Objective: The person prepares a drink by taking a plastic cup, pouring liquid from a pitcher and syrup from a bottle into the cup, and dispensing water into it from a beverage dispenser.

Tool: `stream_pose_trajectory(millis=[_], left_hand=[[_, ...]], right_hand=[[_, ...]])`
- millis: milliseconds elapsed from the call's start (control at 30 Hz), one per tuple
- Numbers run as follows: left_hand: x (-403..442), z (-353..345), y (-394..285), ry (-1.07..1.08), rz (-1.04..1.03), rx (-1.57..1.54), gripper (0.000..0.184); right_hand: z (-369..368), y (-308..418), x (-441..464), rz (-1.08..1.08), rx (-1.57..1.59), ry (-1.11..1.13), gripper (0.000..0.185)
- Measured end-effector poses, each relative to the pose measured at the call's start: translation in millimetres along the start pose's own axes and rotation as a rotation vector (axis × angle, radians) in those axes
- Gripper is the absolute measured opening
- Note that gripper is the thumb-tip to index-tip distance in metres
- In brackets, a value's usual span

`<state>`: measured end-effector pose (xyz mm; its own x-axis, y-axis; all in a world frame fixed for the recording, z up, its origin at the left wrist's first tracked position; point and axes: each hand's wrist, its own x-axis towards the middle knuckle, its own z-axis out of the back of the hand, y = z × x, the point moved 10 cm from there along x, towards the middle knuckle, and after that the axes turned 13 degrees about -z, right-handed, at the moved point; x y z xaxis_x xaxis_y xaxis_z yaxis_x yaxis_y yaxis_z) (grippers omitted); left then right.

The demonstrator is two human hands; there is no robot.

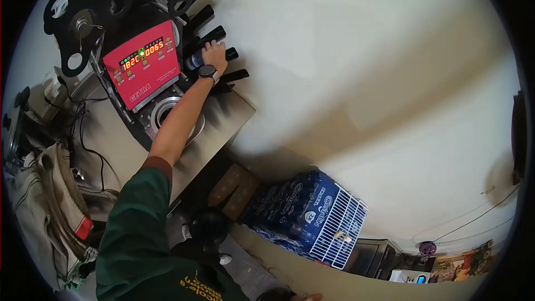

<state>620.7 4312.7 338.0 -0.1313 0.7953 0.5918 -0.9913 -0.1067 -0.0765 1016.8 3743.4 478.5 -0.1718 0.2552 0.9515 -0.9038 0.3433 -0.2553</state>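
Note:
My left hand [215, 57], with a watch on the wrist, reaches to the right side of a cup sealing machine with a red front panel [146, 66]. Its fingers are curled round a dark handle [232, 53], whose black end pokes out past the hand. Just left of the fingers shows a blue-grey cylindrical part [195, 60]. More black handles [214, 34] stick out above and below. Under my forearm lies the machine's round metal ring [163, 110]. Only a sliver of my right hand [312, 296] shows at the bottom edge; its fingers are mostly cut off.
The machine stands on a metal counter [228, 128] beside a pale wall. Black lobed reel holders [83, 25] rise above it. Cloth bags [47, 206] and cables lie at left. Below are a cardboard box [234, 189], a blue wrapped pack [290, 203] and a white rack [340, 226].

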Motion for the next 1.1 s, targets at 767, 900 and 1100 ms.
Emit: stream_pose_trajectory(millis=[767, 900, 1100], left_hand=[[-383, 299, -117, -0.260, 0.574, -2.278, 0.052], [-474, 384, -102, -0.429, 0.547, -2.023, 0.050], [-636, 460, -70, -0.483, 0.658, -1.629, 0.050]], right_hand=[[44, -50, -12, -0.358, 0.805, 0.117, 0.028], [48, 19, -37, -0.589, 1.915, 0.819, 0.021], [136, 45, -87, -0.002, 2.137, 1.258, 0.015]])
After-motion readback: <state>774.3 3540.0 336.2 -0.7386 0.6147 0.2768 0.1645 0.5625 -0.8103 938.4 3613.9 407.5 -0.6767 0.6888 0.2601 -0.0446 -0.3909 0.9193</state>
